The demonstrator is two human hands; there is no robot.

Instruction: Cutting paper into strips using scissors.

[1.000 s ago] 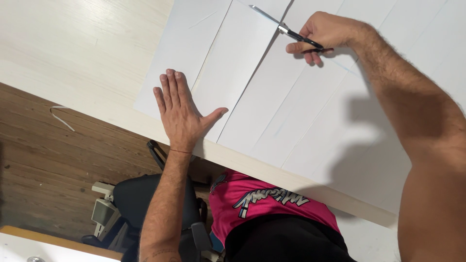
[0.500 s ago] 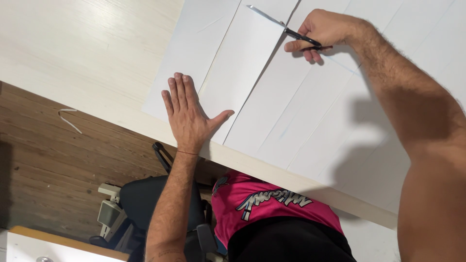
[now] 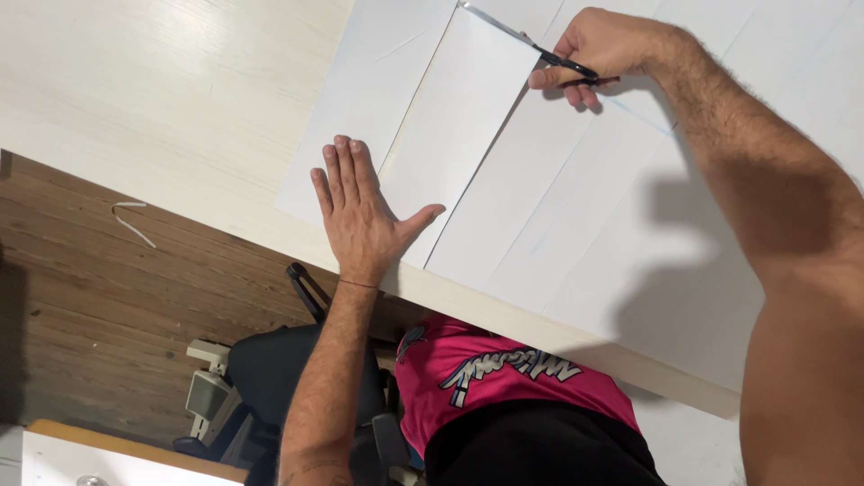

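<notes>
White paper sheet [image 3: 468, 135] cut into strips, left hand [image 3: 364, 216] fingers spread flat, right hand [image 3: 603, 45] fingers gripping scissors [image 3: 531, 45]

The bench [image 3: 162, 99] fills the upper part of the frame, its edge running from middle left down to lower right. Paper [image 3: 630, 207] lies on it across the upper right. The left hand [image 3: 364, 211] lies flat on the paper's near edge, centre frame. The right hand [image 3: 603, 45] sits at the top with scissors [image 3: 531, 43] on the paper. A chair [image 3: 270, 378] stands below the bench, lower centre, on the floor [image 3: 99, 306].
</notes>
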